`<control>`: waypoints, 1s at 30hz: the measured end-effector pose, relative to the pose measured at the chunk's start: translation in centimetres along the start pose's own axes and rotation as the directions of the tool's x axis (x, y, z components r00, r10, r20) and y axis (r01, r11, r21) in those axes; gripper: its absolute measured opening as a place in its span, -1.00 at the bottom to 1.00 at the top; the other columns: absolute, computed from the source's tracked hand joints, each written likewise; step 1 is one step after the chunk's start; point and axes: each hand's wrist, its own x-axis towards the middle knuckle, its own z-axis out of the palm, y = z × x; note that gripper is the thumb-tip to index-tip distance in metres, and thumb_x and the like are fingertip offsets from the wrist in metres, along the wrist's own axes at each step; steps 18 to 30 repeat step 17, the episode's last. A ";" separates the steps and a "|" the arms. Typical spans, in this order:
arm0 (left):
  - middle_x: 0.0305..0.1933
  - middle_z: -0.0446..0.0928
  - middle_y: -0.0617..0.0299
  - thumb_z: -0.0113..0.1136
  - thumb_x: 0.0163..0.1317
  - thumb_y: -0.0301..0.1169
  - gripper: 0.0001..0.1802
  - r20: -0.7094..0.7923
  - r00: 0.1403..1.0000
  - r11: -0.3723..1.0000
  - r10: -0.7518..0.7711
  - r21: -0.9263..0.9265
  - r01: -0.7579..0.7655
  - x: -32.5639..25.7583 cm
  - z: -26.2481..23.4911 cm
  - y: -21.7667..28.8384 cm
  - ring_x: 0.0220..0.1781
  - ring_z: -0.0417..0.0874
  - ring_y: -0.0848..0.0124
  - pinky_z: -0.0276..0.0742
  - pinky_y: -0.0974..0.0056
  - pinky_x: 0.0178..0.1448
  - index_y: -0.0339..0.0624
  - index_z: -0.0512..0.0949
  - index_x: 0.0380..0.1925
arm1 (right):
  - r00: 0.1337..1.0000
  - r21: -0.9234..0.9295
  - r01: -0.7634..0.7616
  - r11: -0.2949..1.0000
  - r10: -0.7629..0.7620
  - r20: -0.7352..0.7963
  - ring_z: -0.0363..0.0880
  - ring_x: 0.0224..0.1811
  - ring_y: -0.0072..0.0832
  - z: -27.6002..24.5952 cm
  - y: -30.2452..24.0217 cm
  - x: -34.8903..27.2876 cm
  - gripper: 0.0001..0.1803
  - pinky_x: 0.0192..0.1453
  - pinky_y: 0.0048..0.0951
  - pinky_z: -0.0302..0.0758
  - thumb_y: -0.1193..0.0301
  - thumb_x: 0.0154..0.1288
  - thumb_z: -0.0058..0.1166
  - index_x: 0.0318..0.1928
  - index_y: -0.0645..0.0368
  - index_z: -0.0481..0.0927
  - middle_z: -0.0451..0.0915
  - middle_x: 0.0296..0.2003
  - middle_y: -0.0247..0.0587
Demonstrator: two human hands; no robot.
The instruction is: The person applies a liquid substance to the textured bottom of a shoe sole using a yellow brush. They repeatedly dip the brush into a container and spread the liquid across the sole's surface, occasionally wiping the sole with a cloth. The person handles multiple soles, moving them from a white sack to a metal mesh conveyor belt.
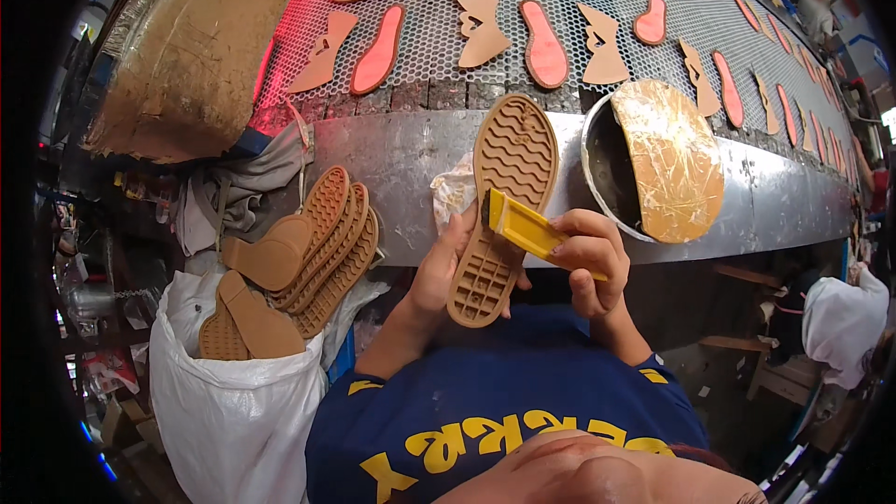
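Observation:
My left hand (437, 266) grips a brown shoe sole (516, 154) by its edge. The sole is upright before me, with wavy grooves at the wide end and a square grid at the heel. In my right hand (594, 259) is a yellow-handled brush (528, 229) with a dark tip. That tip is against or just over the sole's left edge near the middle; actual contact is hard to make out. Beyond my left hand lies a crumpled pale rag (454, 192). To the right of the sole stands a round container (595, 189), partly covered by a yellowish lid (679, 163).
A metal ledge (392, 154) borders a mesh conveyor (429, 23) carrying pink-topped insoles (544, 45) and tan cut pieces (481, 33). At left, several brown soles (338, 247) rest on a white sack (238, 411), below a worn cardboard box (191, 47). Another person (823, 5) is far right.

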 end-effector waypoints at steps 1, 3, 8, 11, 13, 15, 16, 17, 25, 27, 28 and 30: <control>0.08 0.38 -0.09 -0.52 0.37 0.16 -0.30 -0.015 1.000 1.000 0.020 -0.003 -0.020 0.2 0.2 0.0 -0.21 0.64 0.17 0.70 0.18 -0.43 0.03 -0.12 0.38 | 1.000 -0.011 0.006 1.000 -0.006 0.017 0.53 -0.12 -0.18 0.0 -0.2 -0.1 -0.65 -0.02 -0.33 0.48 0.22 0.39 -0.09 -0.20 0.33 0.51 0.48 -0.12 0.13; 0.09 0.38 -0.06 -0.53 0.37 0.17 -0.29 -0.076 0.996 0.999 0.041 0.026 -0.039 0.6 0.8 0.2 -0.19 0.64 0.18 0.71 0.16 -0.43 0.02 -0.10 0.37 | 0.998 -0.031 0.019 0.999 -0.017 0.053 0.54 -0.11 -0.16 0.1 -0.8 -0.2 -0.64 -0.02 -0.32 0.49 0.22 0.38 -0.07 -0.19 0.33 0.51 0.48 -0.12 0.13; 0.09 0.40 -0.05 -0.54 0.37 0.17 -0.30 -0.152 0.979 0.988 0.137 0.091 -0.124 1.5 0.8 0.2 -0.19 0.63 0.24 0.68 0.18 -0.29 -0.06 0.05 0.31 | 0.987 -0.018 0.075 0.997 -0.072 0.140 0.56 -0.16 -0.13 0.5 -1.2 -1.0 -0.65 -0.08 -0.32 0.53 0.22 0.36 -0.03 -0.18 0.33 0.49 0.47 -0.12 0.11; 0.07 0.42 -0.04 -0.54 0.39 0.16 -0.30 -0.193 0.959 0.976 0.205 0.108 -0.187 1.9 0.8 -0.2 -0.26 0.62 0.29 0.57 0.25 -0.11 -0.13 0.13 0.27 | 0.982 0.025 0.075 0.997 -0.078 0.171 0.56 -0.17 -0.14 0.5 -1.6 -1.0 -0.65 -0.10 -0.32 0.53 0.22 0.35 -0.03 -0.19 0.32 0.49 0.47 -0.13 0.11; 0.07 0.43 -0.03 -0.55 0.38 0.17 -0.30 -0.196 0.957 0.973 0.214 0.124 -0.192 2.0 0.9 -0.2 -0.26 0.62 0.29 0.58 0.25 -0.14 -0.11 0.13 0.27 | 0.979 0.063 0.058 0.996 -0.069 0.190 0.56 -0.16 -0.15 0.3 -1.8 -1.2 -0.65 -0.11 -0.31 0.54 0.22 0.35 -0.03 -0.19 0.32 0.49 0.47 -0.13 0.10; 0.08 0.42 -0.08 -0.56 0.37 0.19 -0.28 -0.197 0.955 0.973 0.221 0.118 -0.201 2.0 0.6 -0.2 -0.25 0.63 0.26 0.60 0.24 -0.16 -0.11 0.12 0.28 | 0.973 0.105 0.057 0.993 -0.079 0.215 0.56 -0.16 -0.15 0.1 -1.9 -1.1 -0.65 -0.12 -0.30 0.54 0.21 0.35 -0.03 -0.18 0.32 0.49 0.46 -0.12 0.10; 0.09 0.42 -0.12 -0.57 0.36 0.19 -0.26 -0.199 0.954 0.972 0.226 0.105 -0.209 1.8 0.5 -0.3 -0.25 0.64 0.23 0.62 0.24 -0.17 -0.13 0.13 0.28 | 0.970 0.128 0.056 0.990 -0.085 0.228 0.56 -0.16 -0.16 0.0 -1.9 -1.0 -0.65 -0.13 -0.29 0.54 0.21 0.35 -0.03 -0.18 0.31 0.48 0.46 -0.11 0.10; 0.09 0.42 -0.17 -0.58 0.36 0.20 -0.24 -0.201 0.952 0.972 0.231 0.091 -0.216 1.7 0.3 -0.4 -0.24 0.65 0.19 0.63 0.24 -0.18 -0.15 0.13 0.28 | 0.966 0.158 0.054 0.986 -0.091 0.240 0.57 -0.16 -0.15 0.0 -1.9 -1.0 -0.66 -0.12 -0.29 0.54 0.21 0.35 -0.03 -0.17 0.29 0.49 0.46 -0.10 0.09; 0.09 0.42 -0.17 -0.58 0.36 0.20 -0.24 -0.201 0.952 0.972 0.231 0.091 -0.216 1.7 0.3 -0.4 -0.24 0.65 0.19 0.63 0.24 -0.18 -0.15 0.13 0.28 | 0.966 0.158 0.054 0.986 -0.091 0.240 0.57 -0.16 -0.15 0.0 -1.9 -1.0 -0.66 -0.12 -0.29 0.54 0.21 0.35 -0.03 -0.17 0.29 0.49 0.46 -0.10 0.09; 0.09 0.42 -0.17 -0.58 0.36 0.20 -0.24 -0.201 0.952 0.972 0.231 0.091 -0.216 1.7 0.3 -0.4 -0.24 0.65 0.19 0.63 0.24 -0.18 -0.15 0.13 0.28 | 0.966 0.158 0.054 0.986 -0.091 0.240 0.57 -0.16 -0.15 0.0 -1.9 -1.0 -0.66 -0.12 -0.29 0.54 0.21 0.35 -0.03 -0.17 0.29 0.49 0.46 -0.10 0.09; 0.09 0.42 -0.17 -0.58 0.36 0.20 -0.24 -0.201 0.952 0.972 0.231 0.091 -0.216 1.7 0.3 -0.4 -0.24 0.65 0.19 0.63 0.24 -0.18 -0.15 0.13 0.28 | 0.966 0.158 0.054 0.986 -0.091 0.240 0.57 -0.16 -0.15 0.0 -1.9 -1.0 -0.66 -0.12 -0.29 0.54 0.21 0.35 -0.03 -0.17 0.29 0.49 0.46 -0.10 0.09; 0.09 0.42 -0.17 -0.58 0.36 0.20 -0.24 -0.201 0.952 0.972 0.231 0.091 -0.216 1.7 0.3 -0.4 -0.24 0.65 0.19 0.63 0.24 -0.18 -0.15 0.13 0.28 | 0.966 0.158 0.054 0.986 -0.091 0.240 0.57 -0.16 -0.15 0.0 -1.9 -1.0 -0.66 -0.12 -0.29 0.54 0.21 0.35 -0.03 -0.17 0.29 0.49 0.46 -0.10 0.09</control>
